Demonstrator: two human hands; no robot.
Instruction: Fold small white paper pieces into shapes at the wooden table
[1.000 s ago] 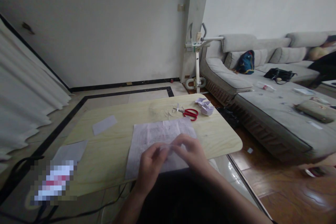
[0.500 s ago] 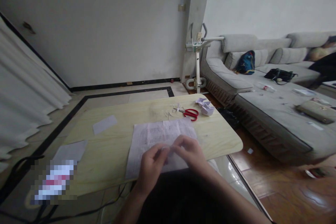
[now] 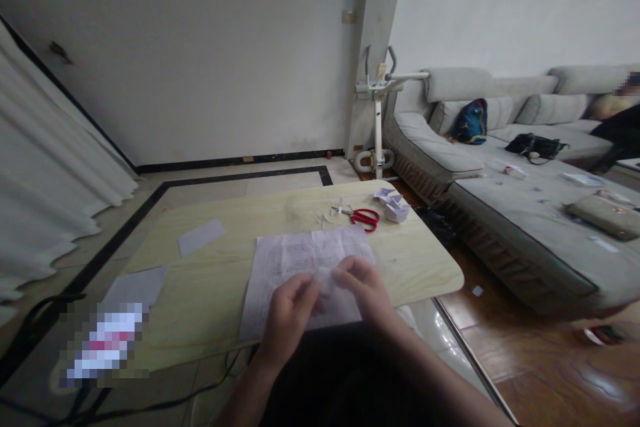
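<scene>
Between my two hands is a small piece of white paper (image 3: 326,278), pinched from both sides. My left hand (image 3: 293,310) grips its left edge with thumb and fingers, and my right hand (image 3: 364,288) grips its right edge. Both are over a creased printed sheet (image 3: 285,257) lying on the wooden table (image 3: 215,293). The small paper's exact shape is blurred. Beyond the sheet lie red-handled scissors (image 3: 365,218) with thin scraps (image 3: 325,218) by their blades. To the right of them sit folded paper pieces (image 3: 395,205).
A blank paper slip (image 3: 201,237) and another sheet (image 3: 135,288) lie on the table's left side, near a blurred-out patch. Cables (image 3: 165,403) run below the left edge. A grey sofa (image 3: 500,213) with bags stands at the right, where a person (image 3: 623,127) sits. An exercise machine (image 3: 377,127) stands behind.
My hands have moved slightly apart, so more of the small white paper shows between the fingertips. Things on the table stay where they were.
</scene>
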